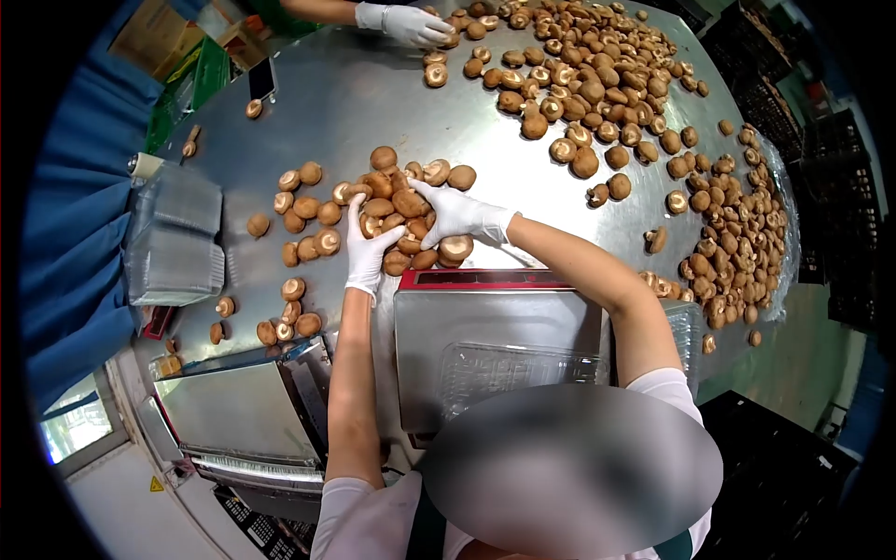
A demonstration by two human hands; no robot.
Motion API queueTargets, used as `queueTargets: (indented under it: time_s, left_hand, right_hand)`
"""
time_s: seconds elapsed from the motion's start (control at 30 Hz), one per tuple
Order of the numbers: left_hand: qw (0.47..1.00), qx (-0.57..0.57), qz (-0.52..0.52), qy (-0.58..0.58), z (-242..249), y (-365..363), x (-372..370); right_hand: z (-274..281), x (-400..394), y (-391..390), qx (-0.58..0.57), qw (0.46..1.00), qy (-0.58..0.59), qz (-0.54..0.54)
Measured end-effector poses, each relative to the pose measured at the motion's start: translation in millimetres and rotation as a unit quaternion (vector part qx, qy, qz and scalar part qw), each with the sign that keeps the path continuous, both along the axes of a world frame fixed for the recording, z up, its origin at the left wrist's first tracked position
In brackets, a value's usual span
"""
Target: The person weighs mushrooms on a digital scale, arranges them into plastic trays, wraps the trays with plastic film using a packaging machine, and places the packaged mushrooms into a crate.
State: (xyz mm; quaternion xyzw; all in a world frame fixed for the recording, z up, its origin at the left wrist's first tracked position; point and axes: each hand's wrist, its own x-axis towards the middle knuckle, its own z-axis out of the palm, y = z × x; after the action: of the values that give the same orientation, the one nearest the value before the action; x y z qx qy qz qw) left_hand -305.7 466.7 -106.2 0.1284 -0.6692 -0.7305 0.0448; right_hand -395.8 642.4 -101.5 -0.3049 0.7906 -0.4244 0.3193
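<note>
My left hand (369,245) and my right hand (455,213), both in white gloves, cup a heap of brown mushrooms (378,208) from its two sides. The left hand's fingers point away from me along the heap's left side, its thumb reaching across the near mushrooms. On the right, thumb and fingers curve round the mushrooms, and some fingertips are hidden among them. Just below the hands is a metal machine with a red edge (495,317), a clear plastic tray (513,369) lying on its top. More loose mushrooms (306,207) lie left of my left hand.
Large mushroom piles cover the metal table's (308,112) far right and right side. Stacked clear trays (177,238) stand at left, near a phone (262,80). A second machine (243,406) is at lower left. Another person's gloved hand (415,25) touches mushrooms at the far edge.
</note>
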Motion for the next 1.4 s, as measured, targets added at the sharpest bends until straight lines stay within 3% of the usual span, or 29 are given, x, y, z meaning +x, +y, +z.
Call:
queueTargets:
  time_s: [0.13,0.2,0.33,0.47,0.53,0.6,0.77,0.83,0.97,1.0,1.07,1.1,1.13,1.2,1.27,1.37,1.4]
  left_hand:
    - [0.999,0.029,-0.015,-0.011,-2,0,1]
    - [0.998,-0.056,-0.020,0.012,1,-1,0]
    - [0.997,-0.054,-0.034,0.031,10,0,-2]
    - [0.996,-0.057,-0.049,0.053,36,1,-3]
    - [0.996,-0.029,-0.063,0.056,60,6,0]
    - [0.995,-0.033,-0.073,0.051,88,15,10]
    - [0.984,-0.014,-0.145,0.101,140,53,63]
    - [0.980,-0.024,-0.180,0.077,158,71,93]
    - [0.972,0.023,-0.232,0.029,154,103,152]
    - [0.964,-0.083,-0.245,0.069,128,102,162]
    - [0.893,-0.320,-0.268,0.167,119,111,179]
    - [0.874,-0.361,-0.286,0.153,111,113,186]
    - [0.873,-0.361,-0.288,0.157,108,112,190]
    - [0.816,-0.459,-0.283,0.209,106,108,196]
    - [0.831,-0.449,-0.275,0.180,101,103,200]
    - [0.825,-0.461,-0.265,0.194,96,98,204]
    - [0.855,-0.424,-0.239,0.179,98,99,207]
  right_hand:
    - [-8,0,1,-0.064,0.998,0.001,0.026]
    - [0,1,3,-0.050,0.998,-0.034,0.028]
    - [20,4,9,-0.049,0.996,-0.063,0.028]
    - [26,8,10,-0.097,0.995,0.017,-0.008]
    - [47,15,16,-0.126,0.984,0.120,-0.025]
    - [73,28,27,-0.108,0.983,0.140,-0.041]
    - [136,108,77,-0.161,0.977,0.105,-0.092]
    - [142,148,96,-0.160,0.967,0.157,-0.121]
    - [153,233,130,-0.065,0.980,0.076,-0.172]
    - [140,251,136,-0.061,0.974,0.112,-0.186]
    - [120,277,143,0.014,0.973,0.114,-0.202]
    - [117,288,147,0.040,0.975,0.106,-0.189]
    - [117,295,150,0.066,0.977,0.100,-0.175]
    - [120,306,155,0.107,0.973,0.113,-0.168]
    - [113,315,161,0.191,0.943,0.220,-0.160]
    - [116,324,172,0.204,0.930,0.248,-0.178]
    - [117,327,176,0.207,0.920,0.271,-0.193]
